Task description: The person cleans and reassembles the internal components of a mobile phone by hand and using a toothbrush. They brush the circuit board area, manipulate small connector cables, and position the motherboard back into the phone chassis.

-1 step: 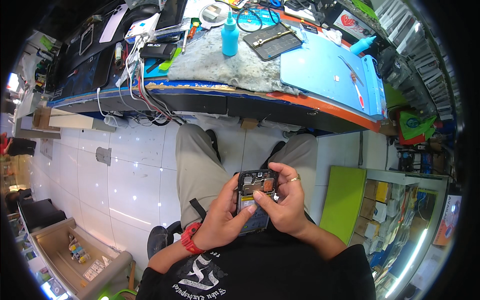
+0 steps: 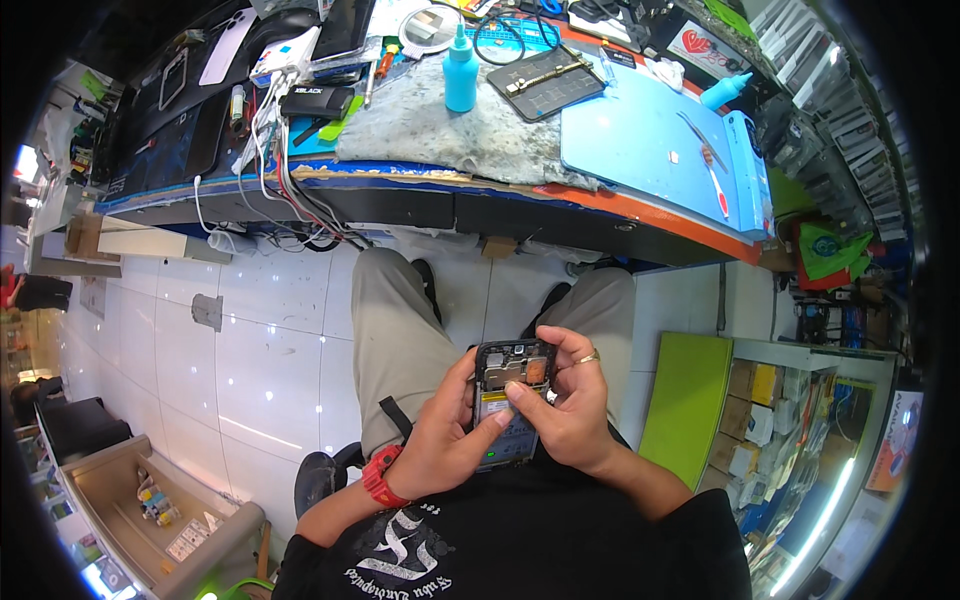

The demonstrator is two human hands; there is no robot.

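Above my lap I hold an opened smartphone (image 2: pixel 510 374) with its back cover off. Its circuit board and camera area show at the far end, and a dark battery (image 2: pixel 513 436) lies in the nearer part. My left hand (image 2: pixel 455 430) grips the left edge, its thumb lying on the battery. My right hand (image 2: pixel 575 405) wraps the right edge; its thumb presses near the join of board and battery, and its index finger curls over the top corner. A red watch (image 2: pixel 380 478) is on my left wrist. The phone's underside is hidden.
Ahead stands a cluttered workbench with a grey stained cloth (image 2: pixel 415 125), a blue bottle (image 2: pixel 460 80), a board holder (image 2: pixel 545 82) and a blue mat (image 2: pixel 625 135) bearing tweezers and a brush. Cables (image 2: pixel 275 160) hang over its edge. A glass display case (image 2: pixel 780 430) stands right.
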